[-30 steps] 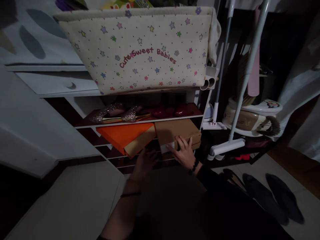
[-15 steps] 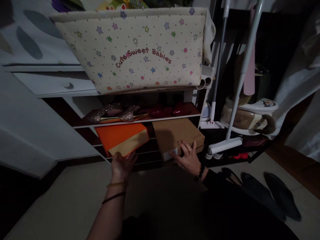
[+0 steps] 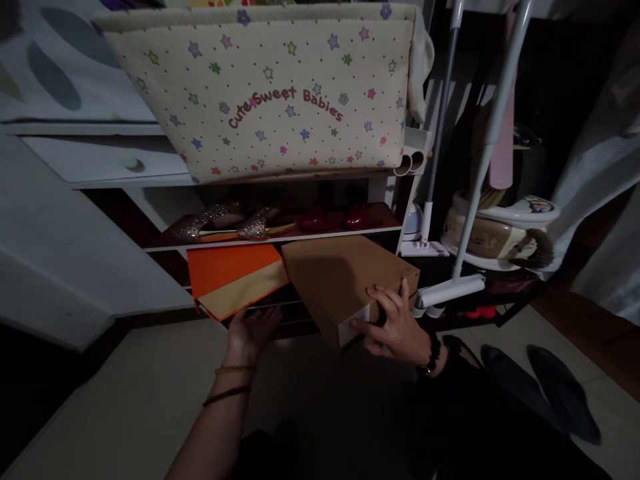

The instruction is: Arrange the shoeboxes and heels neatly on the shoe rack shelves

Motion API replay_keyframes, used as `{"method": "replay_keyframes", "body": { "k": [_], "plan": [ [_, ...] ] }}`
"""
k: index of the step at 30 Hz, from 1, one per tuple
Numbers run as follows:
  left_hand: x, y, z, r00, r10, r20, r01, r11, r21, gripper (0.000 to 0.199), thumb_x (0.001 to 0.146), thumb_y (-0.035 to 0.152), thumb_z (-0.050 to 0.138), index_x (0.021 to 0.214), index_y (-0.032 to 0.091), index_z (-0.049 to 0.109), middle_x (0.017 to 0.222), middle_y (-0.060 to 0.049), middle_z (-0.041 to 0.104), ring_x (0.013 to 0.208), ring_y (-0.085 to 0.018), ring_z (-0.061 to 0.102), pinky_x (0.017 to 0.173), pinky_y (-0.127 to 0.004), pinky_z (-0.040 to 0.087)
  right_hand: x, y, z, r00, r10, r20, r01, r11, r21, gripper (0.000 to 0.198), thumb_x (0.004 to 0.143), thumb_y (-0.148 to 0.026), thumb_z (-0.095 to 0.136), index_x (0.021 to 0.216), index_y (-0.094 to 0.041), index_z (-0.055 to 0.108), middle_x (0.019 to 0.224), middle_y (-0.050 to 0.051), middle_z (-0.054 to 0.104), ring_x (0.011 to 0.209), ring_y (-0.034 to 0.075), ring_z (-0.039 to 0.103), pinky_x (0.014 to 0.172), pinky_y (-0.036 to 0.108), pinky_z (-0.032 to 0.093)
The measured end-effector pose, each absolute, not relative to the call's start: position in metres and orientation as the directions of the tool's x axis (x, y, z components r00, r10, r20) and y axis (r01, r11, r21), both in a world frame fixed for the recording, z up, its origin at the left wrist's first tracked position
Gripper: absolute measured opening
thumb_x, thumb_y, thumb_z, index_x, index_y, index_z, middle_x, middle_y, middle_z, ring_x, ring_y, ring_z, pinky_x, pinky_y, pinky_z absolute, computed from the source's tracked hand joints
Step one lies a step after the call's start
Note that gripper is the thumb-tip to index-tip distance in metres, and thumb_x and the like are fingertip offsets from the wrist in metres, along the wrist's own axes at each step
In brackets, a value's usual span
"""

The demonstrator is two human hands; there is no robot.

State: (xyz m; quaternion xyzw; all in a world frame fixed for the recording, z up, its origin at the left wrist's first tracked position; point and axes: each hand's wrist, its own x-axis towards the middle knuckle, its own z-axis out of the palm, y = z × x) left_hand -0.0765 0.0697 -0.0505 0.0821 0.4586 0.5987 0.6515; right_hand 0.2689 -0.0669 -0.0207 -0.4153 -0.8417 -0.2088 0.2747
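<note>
A brown cardboard box [image 3: 340, 270] juts from the lower shelf at an angle, its near corner past the shelf edge. My right hand [image 3: 397, 327] grips that near end, fingers on the lid and thumb by a pale label [image 3: 354, 325]. To the left, an orange box [image 3: 233, 267] with a tan panel also sticks out of the shelf. My left hand [image 3: 250, 333] is just below and right of its front corner, palm turned up and fingers spread. Whether its fingertips touch the orange box, I cannot tell.
Glittery heels [image 3: 253, 223] and red shoes [image 3: 357, 217] stand on the shelf above. A star-printed fabric bin [image 3: 295, 73] overhangs it. A flat mop [image 3: 425, 248] and a roller mop [image 3: 453, 290] lean at the right. Dark slippers [image 3: 563, 390] lie on the floor.
The cardboard box has come farther out of the shelf, toward me and to the right, with my right hand on it. My left hand has shifted slightly right and down from the orange box.
</note>
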Motion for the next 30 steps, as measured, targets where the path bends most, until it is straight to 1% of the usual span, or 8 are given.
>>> {"method": "replay_keyframes", "body": {
  "k": [3,9,12,15,18,21,25,30],
  "plan": [
    [-0.055,0.059,-0.051,0.061,0.865,-0.497,-0.617,0.424,0.663,0.026,0.1,0.036,0.051,0.113,0.017,0.063,0.115,-0.017,0.069,0.109,-0.029,0.073,0.094,-0.048,0.062,0.272,-0.075,-0.007,-0.469,0.621,0.628,0.826,0.56,0.065,0.083,0.073,-0.036,0.085,0.148,-0.054,0.054,0.161,0.004,0.037,0.144,0.045,0.038,0.121,0.083,0.007],
    [-0.031,0.048,-0.042,0.275,0.879,-0.389,-0.548,0.476,0.688,0.035,0.104,0.043,0.048,0.11,0.016,0.07,0.098,-0.013,0.074,0.094,-0.027,0.073,0.088,-0.045,0.06,0.279,-0.095,0.012,-0.439,0.668,0.602,0.814,0.579,-0.049,0.08,0.073,-0.043,0.085,0.146,-0.055,0.055,0.165,-0.001,0.034,0.146,0.048,0.036,0.123,0.082,0.009],
    [-0.023,0.042,-0.034,0.297,0.879,-0.373,-0.567,0.477,0.671,0.04,0.102,0.048,0.052,0.117,0.017,0.071,0.101,-0.014,0.077,0.103,-0.033,0.073,0.093,-0.05,0.059,0.282,-0.111,0.025,-0.366,0.63,0.685,0.782,0.607,-0.141,0.101,0.069,-0.047,0.089,0.156,-0.056,0.039,0.171,0.0,0.023,0.148,0.051,0.035,0.122,0.082,0.012],
    [-0.016,0.035,-0.025,0.263,0.898,-0.354,-0.6,0.439,0.668,0.045,0.1,0.05,0.054,0.128,0.018,0.07,0.114,-0.014,0.078,0.119,-0.038,0.069,0.1,-0.055,0.057,0.282,-0.128,0.034,-0.177,0.683,0.709,0.723,0.579,-0.377,0.134,0.061,-0.05,0.094,0.168,-0.048,0.014,0.173,0.006,0.018,0.153,0.055,0.028,0.124,0.08,0.016],
    [-0.012,0.03,-0.019,0.259,0.916,-0.305,-0.601,0.4,0.691,0.05,0.099,0.055,0.055,0.133,0.021,0.069,0.124,-0.014,0.076,0.128,-0.04,0.064,0.102,-0.058,0.056,0.279,-0.138,0.029,0.071,0.812,0.579,0.495,0.475,-0.727,0.143,0.063,-0.048,0.095,0.172,-0.037,0.002,0.175,0.01,0.019,0.157,0.05,0.026,0.128,0.071,0.022],
    [-0.012,0.03,-0.022,0.295,0.91,-0.293,-0.557,0.413,0.72,0.059,0.096,0.063,0.06,0.134,0.019,0.07,0.131,-0.017,0.074,0.136,-0.041,0.06,0.106,-0.059,0.054,0.277,-0.142,0.013,0.221,0.899,0.377,0.153,0.35,-0.924,0.139,0.07,-0.044,0.094,0.172,-0.036,0.001,0.175,0.009,0.025,0.158,0.041,0.033,0.129,0.064,0.029],
    [-0.017,0.038,-0.04,0.255,0.931,-0.26,-0.479,0.355,0.803,0.049,0.095,0.055,0.066,0.128,0.019,0.074,0.138,-0.014,0.071,0.146,-0.035,0.053,0.119,-0.05,0.046,0.276,-0.139,-0.012,0.34,0.925,0.169,-0.128,0.224,-0.966,0.125,0.072,-0.039,0.095,0.17,-0.036,0.018,0.172,0.007,0.037,0.154,0.034,0.042,0.128,0.055,0.034],
    [-0.025,0.048,-0.053,0.062,0.99,-0.127,-0.39,0.141,0.91,0.043,0.085,0.044,0.08,0.12,0.019,0.076,0.137,-0.013,0.072,0.146,-0.034,0.052,0.121,-0.046,0.043,0.274,-0.122,-0.033,0.361,0.932,-0.018,-0.426,0.148,-0.892,0.094,0.077,-0.041,0.091,0.158,-0.034,0.043,0.15,0.008,0.063,0.141,0.032,0.057,0.12,0.055,0.045]
  ]
}}
